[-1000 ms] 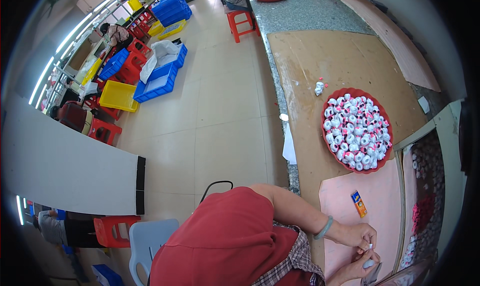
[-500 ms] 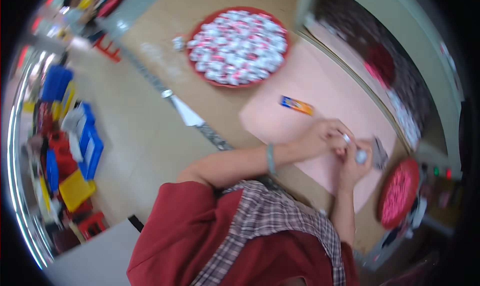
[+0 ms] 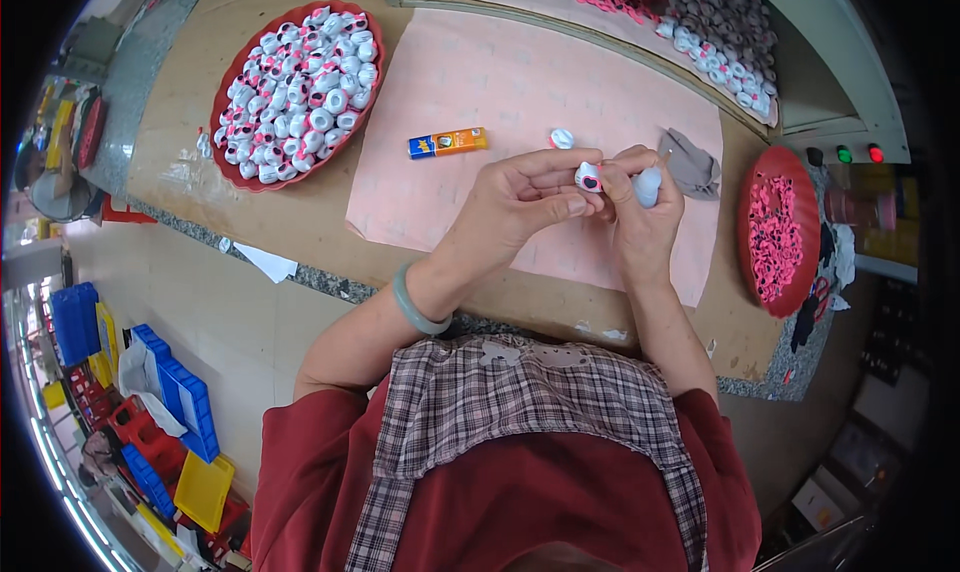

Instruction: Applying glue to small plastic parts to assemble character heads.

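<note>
A small white padded piece (image 3: 588, 175) with a pink-and-black spot is pinched in the fingertips of my left hand (image 3: 505, 204). Close against it, my right hand (image 3: 645, 234) has its fingers wrapped round a small whitish squeeze bottle (image 3: 648, 186), whose thin tip points up and away. My right fingertips partly hide the padded piece's right side. Just beyond my hands, another white piece (image 3: 561, 138) lies on the pink sheet (image 3: 440, 197). To its left rests an orange and blue box (image 3: 447, 143).
At left stands a round red tray (image 3: 265, 185) heaped with white-and-pink pieces. A crumpled grey cloth (image 3: 690, 164) lies right of my hands. A second red tray (image 3: 790, 297) holds small pink pieces. Behind the sheet, a lit metal cabinet (image 3: 840, 72) contains more pieces.
My view has turned and levelled, so everything sits differently in the picture. Both hands remain close together, the bottle still in the right. The loose white piece beyond them now shows.
</note>
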Demonstrator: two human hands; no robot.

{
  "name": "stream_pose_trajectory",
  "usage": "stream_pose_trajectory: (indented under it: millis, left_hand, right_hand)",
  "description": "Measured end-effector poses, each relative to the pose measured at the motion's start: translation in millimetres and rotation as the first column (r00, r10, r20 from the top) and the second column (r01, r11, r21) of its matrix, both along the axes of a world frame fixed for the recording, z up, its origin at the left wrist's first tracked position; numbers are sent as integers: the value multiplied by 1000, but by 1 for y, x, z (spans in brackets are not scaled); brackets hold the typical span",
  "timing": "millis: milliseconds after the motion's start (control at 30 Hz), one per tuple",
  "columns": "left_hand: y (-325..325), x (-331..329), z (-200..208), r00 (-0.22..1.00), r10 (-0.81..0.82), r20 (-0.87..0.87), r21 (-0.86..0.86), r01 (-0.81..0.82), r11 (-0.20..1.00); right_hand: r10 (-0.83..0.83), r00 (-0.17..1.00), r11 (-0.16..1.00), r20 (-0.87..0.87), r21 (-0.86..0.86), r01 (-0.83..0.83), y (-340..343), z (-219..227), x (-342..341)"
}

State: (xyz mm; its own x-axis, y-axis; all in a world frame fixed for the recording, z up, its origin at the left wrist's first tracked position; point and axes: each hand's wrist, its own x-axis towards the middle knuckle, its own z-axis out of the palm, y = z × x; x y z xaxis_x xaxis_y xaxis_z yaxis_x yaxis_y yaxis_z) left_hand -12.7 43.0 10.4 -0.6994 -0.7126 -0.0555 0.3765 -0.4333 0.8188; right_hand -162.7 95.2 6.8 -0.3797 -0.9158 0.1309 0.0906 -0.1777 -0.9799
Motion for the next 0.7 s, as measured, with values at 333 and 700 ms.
stream_pose_trajectory:
  millis: [333,700]
  left_hand:
    - [-5,-2,-7,999,28,-36,91,-24,996]
    - [-37,45,9,957,275,97,-213,-250,945]
  right_hand:
    - [-59,996,998,-66,12,60,-2,0,8]
    - [-65,990,998,-126,5,66,6,-4,-11]
